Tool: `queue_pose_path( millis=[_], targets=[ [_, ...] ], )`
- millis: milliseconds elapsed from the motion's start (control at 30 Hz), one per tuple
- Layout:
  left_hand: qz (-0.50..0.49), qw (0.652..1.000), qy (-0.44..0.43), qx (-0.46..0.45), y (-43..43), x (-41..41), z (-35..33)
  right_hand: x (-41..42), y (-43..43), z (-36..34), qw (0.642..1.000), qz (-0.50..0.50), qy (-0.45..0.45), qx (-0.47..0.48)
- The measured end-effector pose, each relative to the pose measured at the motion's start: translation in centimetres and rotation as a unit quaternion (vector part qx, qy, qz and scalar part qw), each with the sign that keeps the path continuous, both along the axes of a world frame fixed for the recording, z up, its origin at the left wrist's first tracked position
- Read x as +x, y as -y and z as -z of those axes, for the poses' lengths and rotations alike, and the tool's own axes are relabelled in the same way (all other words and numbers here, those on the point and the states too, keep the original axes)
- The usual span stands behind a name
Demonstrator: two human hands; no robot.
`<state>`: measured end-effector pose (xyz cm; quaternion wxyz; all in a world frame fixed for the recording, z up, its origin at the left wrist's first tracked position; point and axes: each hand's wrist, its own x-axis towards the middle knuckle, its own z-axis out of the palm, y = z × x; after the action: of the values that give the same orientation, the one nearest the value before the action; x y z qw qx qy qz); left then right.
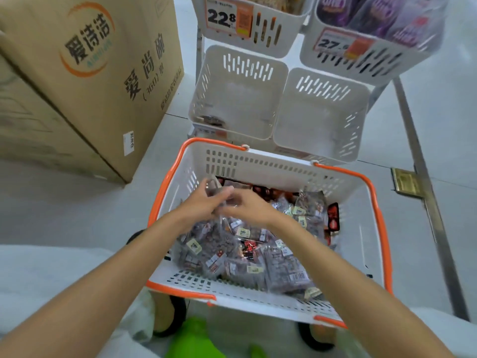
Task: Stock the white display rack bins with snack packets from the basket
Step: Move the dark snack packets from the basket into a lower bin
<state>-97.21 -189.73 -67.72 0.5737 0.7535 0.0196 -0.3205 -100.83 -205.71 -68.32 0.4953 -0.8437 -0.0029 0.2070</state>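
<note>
Orange-rimmed basket point(258, 164) sits heaped with clear snack packets point(232, 267) — your left hand point(204, 202) and right hand point(249, 206) meet over its far left corner, fingers curled round one packet point(214, 187). Two white rack bins point(237, 99) stand just beyond its far edge.

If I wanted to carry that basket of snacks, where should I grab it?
Probably by the two orange handles. They lie folded down along the left and right rims of the basket, so reach in from above, swing both up to meet over the packets, and grip them together at mid-span.
</note>
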Motion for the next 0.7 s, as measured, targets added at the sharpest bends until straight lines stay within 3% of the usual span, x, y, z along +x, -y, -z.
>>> queue_pose_path(
  millis=[67, 167, 267, 367, 533, 700],
  targets=[
    [-0.051, 0.998, 0.028, 0.023, -0.5, 0.3, 0.3, -1.3, 0.1, -1.1, 0.996, -0.039, -0.067, 0.036],
    [-0.085, 0.996, 0.023, 0.016, -2.4, 1.2, 0.7, -2.6, -0.5, 1.4, 0.996, 0.026, -0.079, -0.026],
    [-0.089, 0.995, 0.047, -0.004, -3.5, 1.6, 0.0, -3.3, -3.2, 4.6, 0.985, 0.006, -0.156, -0.071],
    [-0.097, 0.993, 0.073, -0.013, -4.1, 1.9, -0.4, -3.3, -3.6, 6.0, 0.986, 0.026, -0.144, -0.08],
    [-0.141, 0.986, 0.067, -0.065, -4.0, 3.1, -1.2, -1.0, 4.0, -0.3, 0.988, 0.131, -0.076, 0.023],
    [-0.126, 0.984, 0.005, -0.128, -1.4, 4.3, -1.9, 1.9, 5.4, -5.7, 0.952, 0.213, -0.066, 0.209]
  ],
)
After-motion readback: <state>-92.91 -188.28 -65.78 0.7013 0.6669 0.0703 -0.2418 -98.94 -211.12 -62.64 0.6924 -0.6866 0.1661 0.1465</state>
